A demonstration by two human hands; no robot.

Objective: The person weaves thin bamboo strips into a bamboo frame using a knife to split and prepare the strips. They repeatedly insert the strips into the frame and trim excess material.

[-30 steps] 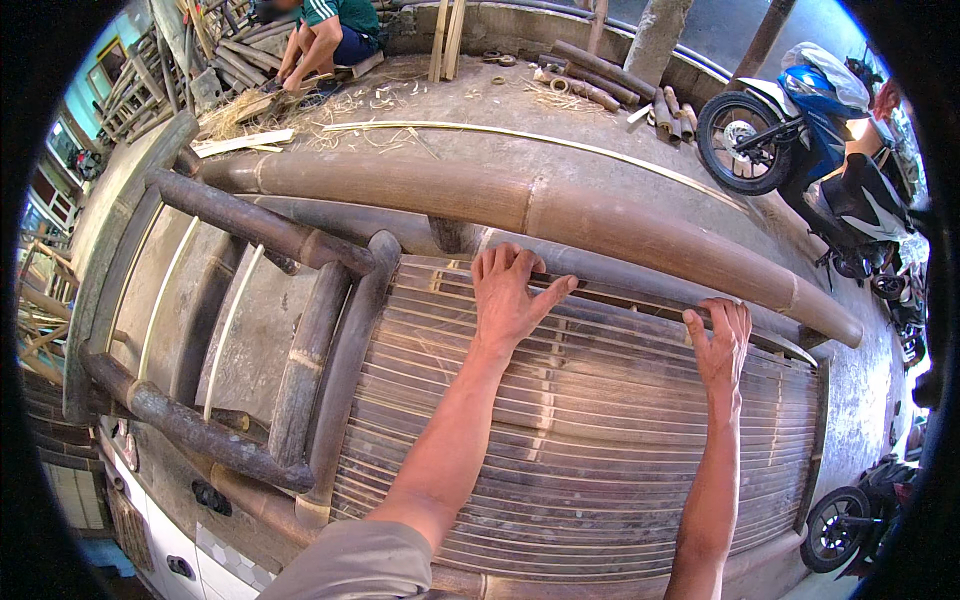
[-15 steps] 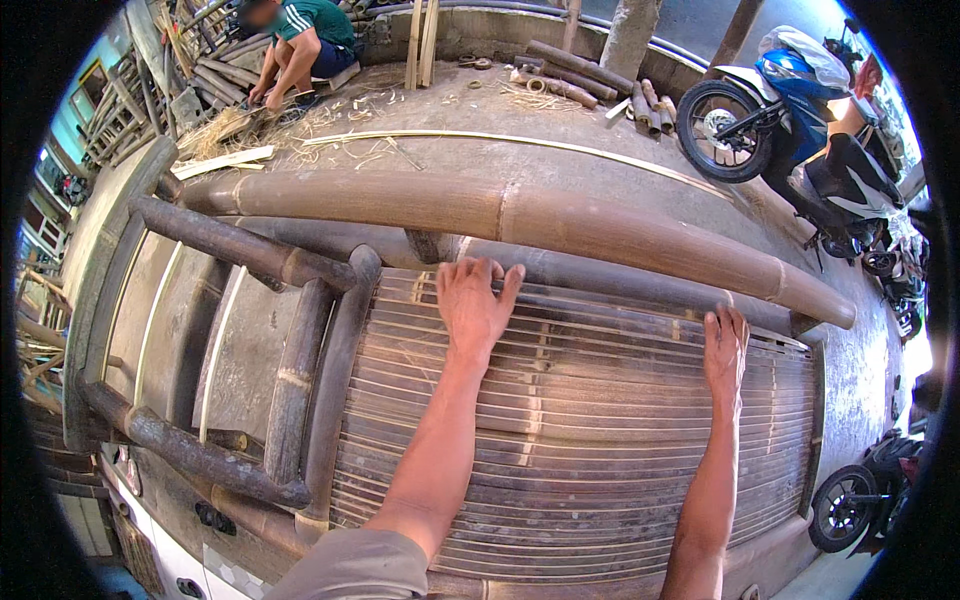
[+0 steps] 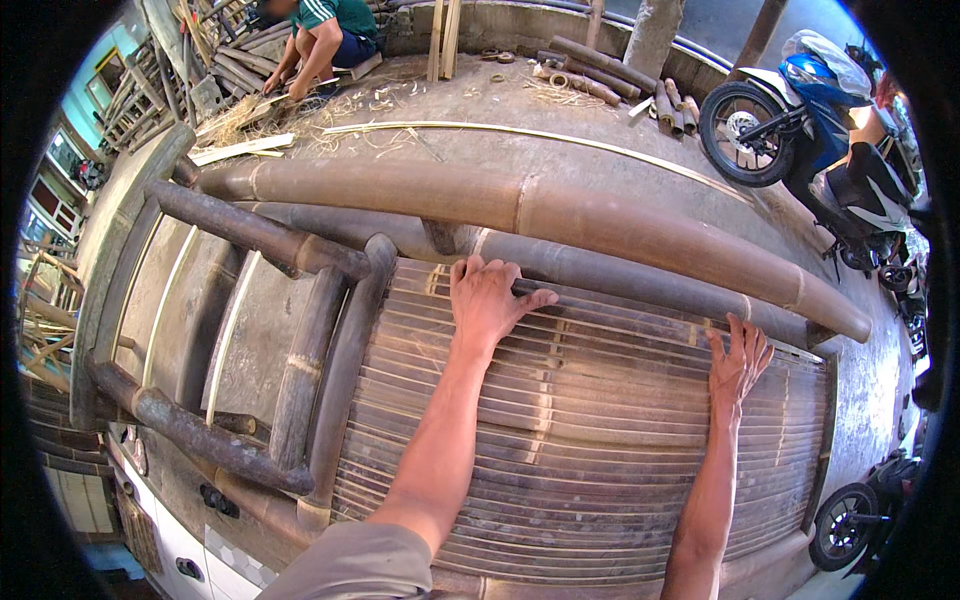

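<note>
A: Where was the left hand [image 3: 487, 303]?

B: At the far edge of the bamboo slats [image 3: 620, 400], toward their left end. Fingers half bent over the edge, thumb stretched out to the right. Could not tell whether it had hold of a slat.

A: And the right hand [image 3: 738, 362]?

B: Farther right, along the same edge. Fingers loosely spread, slightly bent, thumb well apart; it gripped nothing that I could see.

A: How did the slats lie?

B: Side by side, running left to right, with narrow pale lines between them. A dark pole [image 3: 590, 268] ran just beyond their far edge; a thick brown pole [image 3: 400, 187] ran beyond that. An upright-looking post [image 3: 345, 390] bordered them on the left.

A: Anything farther out?

B: A long pale strip [image 3: 440, 124] lay on the floor past the poles. Far left, a person in a green shirt [image 3: 335, 20] crouched by a heap of shavings [image 3: 235, 120]. Far right stood a blue motorbike [image 3: 825, 130].
</note>
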